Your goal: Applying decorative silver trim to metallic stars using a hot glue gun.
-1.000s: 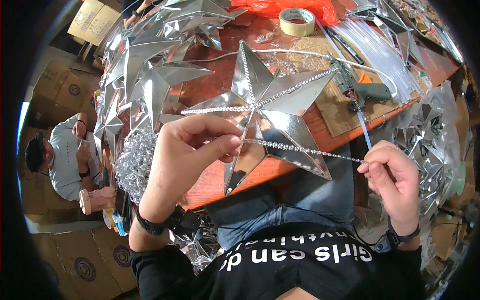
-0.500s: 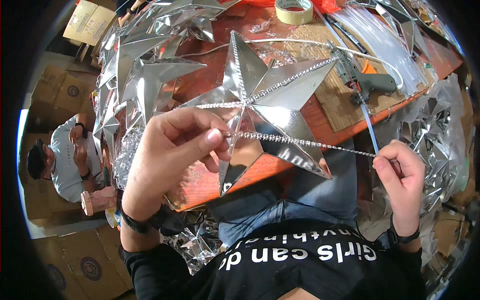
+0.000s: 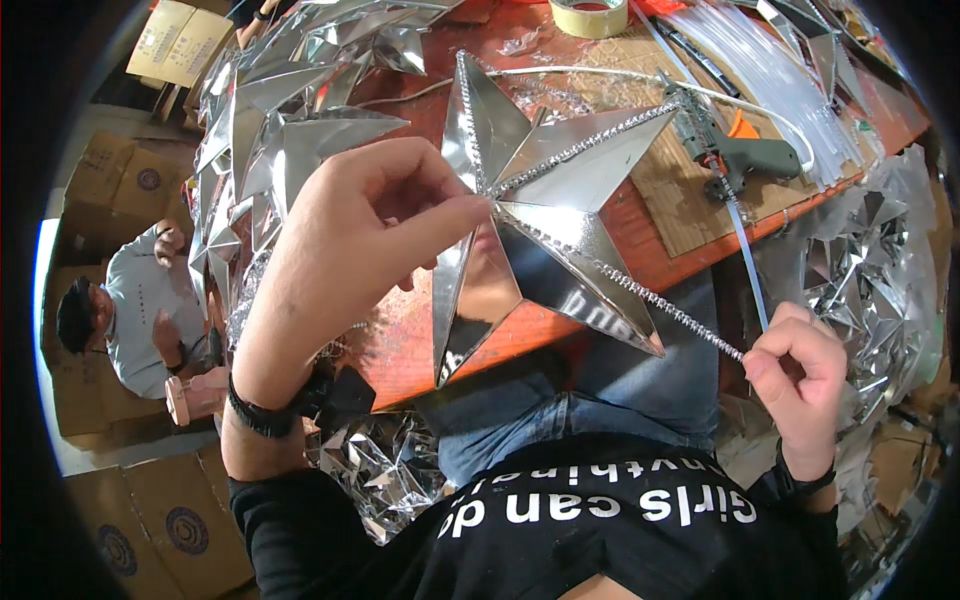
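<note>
Clock directions were taken from the middle of the silver star. At nine to eight o'clock, along the left rim, stood brown cardboard boxes, with a co-worker in a dark cap and a pale grey shirt in front of them. At eight o'clock was a pink plastic container. A heap of folded, mirror-like silver stars filled ten o'clock on the red-brown wooden desk, and more shiny silver pieces lay below the desk edge at seven.

The person's left hand, a black band at its wrist, came in from nine o'clock. Its thumb and forefinger were nearly together at the star's centre, holding the inner end of a thin, glittering silver trim strand.

The large five-pointed silver star with mirrored facets lay on the desk, its lower-right arm reaching out past the edge above the blue jeans. Glittering trim lined its ridges at twelve and two o'clock; the left hand covered the nine o'clock arm. The strand slanted across the arm between four and five.

At one o'clock stood a pale yellow tape roll. Between two and three, a dark green glue gun rested on a flat brown cardboard sheet, beside clear slender plastic sticks. At four o'clock, the right hand pinched the strand's outer end. Beyond it, toward three, sat a clear plastic bag with silver stars.
</note>
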Demonstrator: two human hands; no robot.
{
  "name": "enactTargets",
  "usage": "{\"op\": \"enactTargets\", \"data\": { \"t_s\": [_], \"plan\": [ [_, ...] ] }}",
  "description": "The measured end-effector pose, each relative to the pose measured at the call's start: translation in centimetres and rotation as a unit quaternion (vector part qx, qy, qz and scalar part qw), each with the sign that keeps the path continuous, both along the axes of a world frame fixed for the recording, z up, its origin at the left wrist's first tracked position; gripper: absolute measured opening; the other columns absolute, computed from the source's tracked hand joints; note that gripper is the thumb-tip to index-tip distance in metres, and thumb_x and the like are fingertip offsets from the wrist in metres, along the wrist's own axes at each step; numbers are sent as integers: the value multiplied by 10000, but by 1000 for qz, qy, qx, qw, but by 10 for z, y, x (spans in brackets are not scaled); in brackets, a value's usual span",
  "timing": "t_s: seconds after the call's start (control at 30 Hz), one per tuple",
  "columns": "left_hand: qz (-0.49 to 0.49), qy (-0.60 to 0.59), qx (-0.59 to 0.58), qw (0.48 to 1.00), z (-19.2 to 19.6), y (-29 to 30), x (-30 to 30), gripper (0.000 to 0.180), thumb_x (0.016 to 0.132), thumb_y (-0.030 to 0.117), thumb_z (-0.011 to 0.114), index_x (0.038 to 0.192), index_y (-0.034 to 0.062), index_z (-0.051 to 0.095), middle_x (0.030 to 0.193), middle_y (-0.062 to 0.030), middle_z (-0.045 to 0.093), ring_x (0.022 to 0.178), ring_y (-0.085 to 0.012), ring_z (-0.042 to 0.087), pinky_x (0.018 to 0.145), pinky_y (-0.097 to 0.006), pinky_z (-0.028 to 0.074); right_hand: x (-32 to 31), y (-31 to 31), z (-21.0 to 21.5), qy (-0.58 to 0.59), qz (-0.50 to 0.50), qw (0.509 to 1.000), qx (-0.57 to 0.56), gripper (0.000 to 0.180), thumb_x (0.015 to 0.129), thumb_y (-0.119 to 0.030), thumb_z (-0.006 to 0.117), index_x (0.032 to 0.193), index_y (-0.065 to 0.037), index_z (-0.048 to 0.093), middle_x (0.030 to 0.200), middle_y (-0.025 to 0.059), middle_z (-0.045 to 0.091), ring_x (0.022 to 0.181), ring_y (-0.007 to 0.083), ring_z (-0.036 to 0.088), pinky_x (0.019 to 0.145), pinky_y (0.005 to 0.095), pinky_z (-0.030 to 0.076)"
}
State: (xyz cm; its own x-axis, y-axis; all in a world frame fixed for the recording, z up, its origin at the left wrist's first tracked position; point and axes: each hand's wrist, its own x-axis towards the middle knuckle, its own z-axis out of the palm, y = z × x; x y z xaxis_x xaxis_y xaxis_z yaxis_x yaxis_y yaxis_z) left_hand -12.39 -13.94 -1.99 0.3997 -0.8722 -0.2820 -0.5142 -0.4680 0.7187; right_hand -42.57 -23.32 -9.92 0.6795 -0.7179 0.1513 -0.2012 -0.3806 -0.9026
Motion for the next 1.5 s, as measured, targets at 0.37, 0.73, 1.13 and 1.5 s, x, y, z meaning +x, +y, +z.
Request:
{"op": "enactTargets", "data": {
  "t_s": [0.37,0.73,1.13,1.5],
  "plan": [
    [-83,-14,35,996,-1,-13,12,140,847,127,676,815,58,559,648,62,521,526,11,459,446,-158,324,0,-2,-10,-18,168,985,-27,170,683,-70,758,642,-53,594,571,28,508,487,166,471,448,281,333],
    [-57,52,40,996,-1,-15,10,116,864,120,646,872,63,546,674,69,512,473,10,443,405,-151,287,4,-1,-16,3,191,982,3,155,725,-63,719,657,-38,582,578,38,524,496,178,495,466,293,359],
    [-75,20,33,996,-3,-14,8,146,860,140,655,846,69,528,645,76,494,495,21,448,423,-144,282,5,-4,-22,50,181,982,17,178,742,-90,704,633,-48,570,577,41,531,513,187,512,478,294,379],
    [-42,57,38,997,1,-14,7,150,847,142,677,853,34,574,686,47,538,589,-23,469,530,-177,370,12,-4,-36,79,177,977,86,219,785,-155,686,660,-22,566,618,76,559,559,230,538,513,314,401]
  ]
}}
